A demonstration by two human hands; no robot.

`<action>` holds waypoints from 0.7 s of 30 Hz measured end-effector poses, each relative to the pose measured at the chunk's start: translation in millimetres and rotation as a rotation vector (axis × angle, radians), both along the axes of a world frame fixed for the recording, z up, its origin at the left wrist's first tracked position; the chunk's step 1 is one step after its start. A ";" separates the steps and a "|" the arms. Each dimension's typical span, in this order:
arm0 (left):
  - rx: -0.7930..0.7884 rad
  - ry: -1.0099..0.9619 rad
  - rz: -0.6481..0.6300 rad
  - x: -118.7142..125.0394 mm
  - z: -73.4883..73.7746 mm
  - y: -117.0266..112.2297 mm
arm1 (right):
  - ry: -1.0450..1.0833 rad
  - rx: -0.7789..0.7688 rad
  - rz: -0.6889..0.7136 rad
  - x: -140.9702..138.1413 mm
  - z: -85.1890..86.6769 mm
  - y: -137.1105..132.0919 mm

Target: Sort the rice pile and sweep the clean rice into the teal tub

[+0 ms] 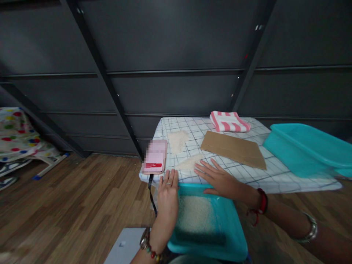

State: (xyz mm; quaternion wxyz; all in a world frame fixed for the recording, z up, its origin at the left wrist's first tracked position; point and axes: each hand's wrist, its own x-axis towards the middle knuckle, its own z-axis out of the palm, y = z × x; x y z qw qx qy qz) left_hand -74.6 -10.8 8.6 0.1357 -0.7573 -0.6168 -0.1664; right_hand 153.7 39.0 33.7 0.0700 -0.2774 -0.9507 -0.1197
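My left hand (pixel 167 196) rests with fingers stretched flat at the near edge of a table covered by a white checked cloth (pixel 275 176), beside the rim of a teal tub (pixel 233 234) that holds white rice (pixel 196 216). My right hand (pixel 220 179) lies flat and spread on the cloth, fingertips next to a small pile of rice (pixel 189 163). A second rice pile (pixel 177 141) lies farther back. A pink phone (pixel 155 157) with a black strap sits at the cloth's left edge.
A brown cardboard sheet (pixel 233 148) lies mid-table, a pink-and-white striped towel (pixel 229 121) behind it, a teal lid or tray (pixel 305 146) at the right. Dark metal wall panels (pixel 176 55) stand behind. Wood floor (pixel 68 205) and dotted fabric (pixel 16 134) lie to the left.
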 end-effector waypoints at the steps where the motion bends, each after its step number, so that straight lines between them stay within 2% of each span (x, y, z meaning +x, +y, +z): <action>1: 0.009 0.007 -0.003 -0.1 -0.4 0.4 | 0.005 -0.026 0.004 0.3 2.7 0.7; 5: 0.034 0.018 -0.014 -1.1 -2.2 1.1 | 0.030 -0.094 0.009 2.3 12.1 0.4; 9: 0.028 0.003 -0.013 -2.4 -4.3 -0.4 | 0.071 -0.072 -0.026 15.0 19.7 9.4; 11: 0.030 -0.008 -0.022 -3.1 -5.6 -1.5 | 0.118 -0.046 -0.138 28.9 24.9 23.6; 13: 0.031 -0.016 -0.030 -3.8 -6.5 -2.4 | 0.150 -0.009 -0.311 45.6 30.7 42.0; 15: 0.033 -0.017 -0.029 -4.2 -6.9 -2.9 | 0.074 0.038 -0.454 60.3 35.5 59.1; 18: 0.032 -0.002 -0.021 -4.4 -6.9 -2.9 | -0.060 0.016 -0.454 70.5 39.3 71.6; 21: 0.019 0.004 -0.020 -4.6 -6.7 -3.1 | -0.104 0.016 -0.392 67.3 40.7 68.0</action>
